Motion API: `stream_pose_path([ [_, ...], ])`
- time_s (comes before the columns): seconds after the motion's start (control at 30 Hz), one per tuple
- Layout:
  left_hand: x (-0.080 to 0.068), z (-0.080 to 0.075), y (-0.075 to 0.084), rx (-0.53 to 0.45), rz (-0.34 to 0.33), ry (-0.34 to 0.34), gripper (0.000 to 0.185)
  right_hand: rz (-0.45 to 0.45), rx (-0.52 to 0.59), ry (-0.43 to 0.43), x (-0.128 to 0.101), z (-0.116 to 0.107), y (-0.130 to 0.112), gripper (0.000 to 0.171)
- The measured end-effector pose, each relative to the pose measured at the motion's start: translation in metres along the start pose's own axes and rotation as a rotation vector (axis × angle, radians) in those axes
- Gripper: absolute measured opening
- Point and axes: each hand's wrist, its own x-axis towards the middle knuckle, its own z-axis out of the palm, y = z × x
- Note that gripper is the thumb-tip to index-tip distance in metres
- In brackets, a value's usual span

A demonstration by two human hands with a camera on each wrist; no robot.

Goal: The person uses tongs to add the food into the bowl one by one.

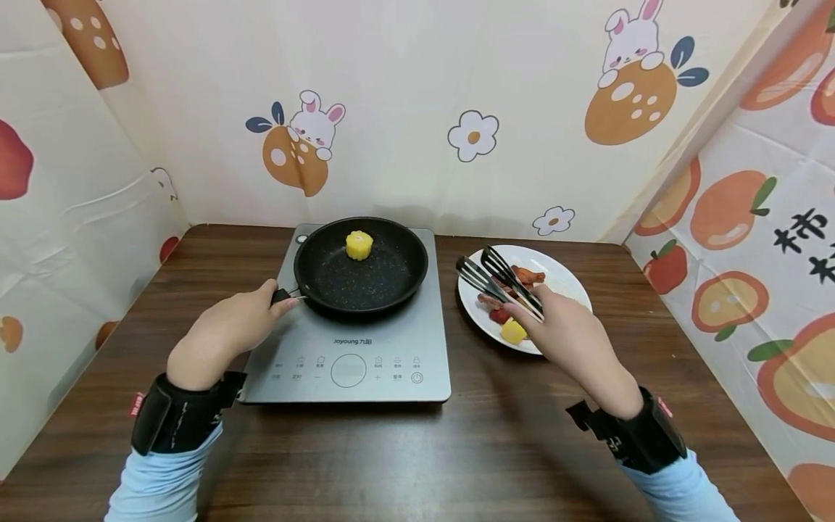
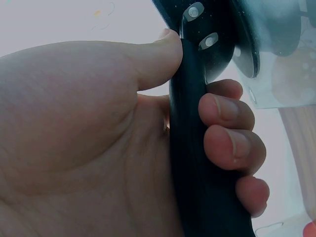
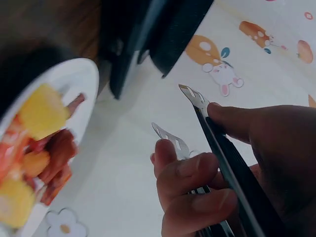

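My left hand grips the black handle of a frying pan, fingers wrapped round it and thumb along its top. In the pan stands a yellow chunk of corn, toward the back. My right hand holds black-and-metal tongs, thumb on one arm and fingers on the other. The tongs' arms are spread over a white plate, with nothing visible between their tips. Pieces of browned meat and yellow corn chunks lie on the plate, partly hidden by the tongs and hand.
A silver induction cooker bears the pan, its touch controls facing me. The plate stands to its right on the dark wooden table. Patterned sheets enclose the back and both sides.
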Motion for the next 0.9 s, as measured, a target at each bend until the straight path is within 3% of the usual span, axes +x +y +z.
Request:
stream_pose_path([
  [0.17,0.0,0.001,0.001,0.002,0.004,0.01,0.079,0.036,-0.051,-0.009,-0.018,0.004,0.023,0.069],
  [0.4,0.0,0.001,0.0,0.005,0.007,0.021,0.079,0.017,-0.132,0.033,-0.042,0.017,0.049,0.049],
  [0.63,0.0,0.001,0.0,0.002,0.007,0.018,0.079,-0.031,-0.181,0.104,-0.057,0.026,0.056,0.036],
  [0.9,0.0,0.001,0.001,0.006,0.008,0.016,0.079,-0.037,-0.224,0.12,-0.058,0.031,0.057,0.033],
])
